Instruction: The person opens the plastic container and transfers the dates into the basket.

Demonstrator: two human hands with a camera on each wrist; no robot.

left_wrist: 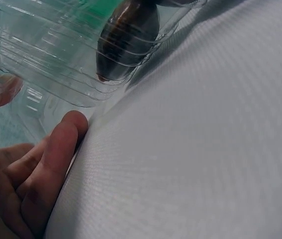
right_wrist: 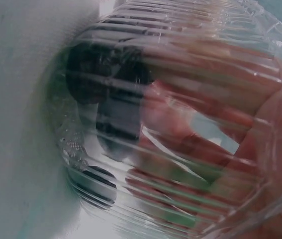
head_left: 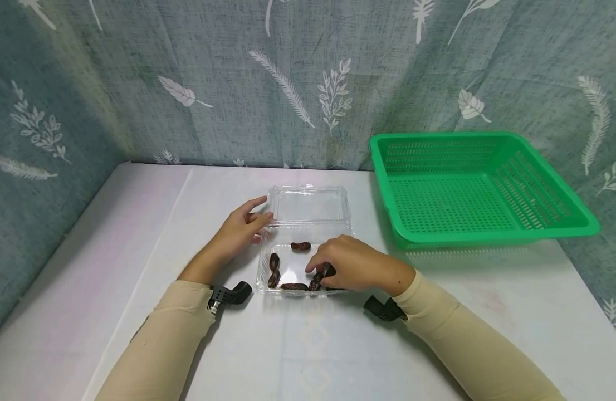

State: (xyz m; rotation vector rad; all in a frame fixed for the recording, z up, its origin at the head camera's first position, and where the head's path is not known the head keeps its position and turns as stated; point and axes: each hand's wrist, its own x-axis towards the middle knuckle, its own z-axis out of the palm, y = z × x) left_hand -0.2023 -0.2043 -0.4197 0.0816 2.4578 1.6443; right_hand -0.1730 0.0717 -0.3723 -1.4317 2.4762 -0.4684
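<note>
A clear plastic clamshell box (head_left: 264, 278) lies with its lid (head_left: 308, 205) folded back behind it. Inside are several dark brown, wrinkled dates, among them one date (head_left: 300, 246) toward the hinge and another date (head_left: 294, 287) along the front wall. My right hand (head_left: 358, 264) reaches into the box's right side, fingers curled down and pinching a date (head_left: 330, 270); the right wrist view shows this through the ribbed plastic wall. At the left, my left hand (head_left: 240, 231) rests beside the hinge, its thumb and fingertips right at the box's edge, fingers loosely bent.
A large green plastic basket (head_left: 395, 231) stands at the back right, close to the box. White cloth covers the table (head_left: 313, 356). A patterned grey-green curtain (head_left: 228, 100) hangs along the back and left edges.
</note>
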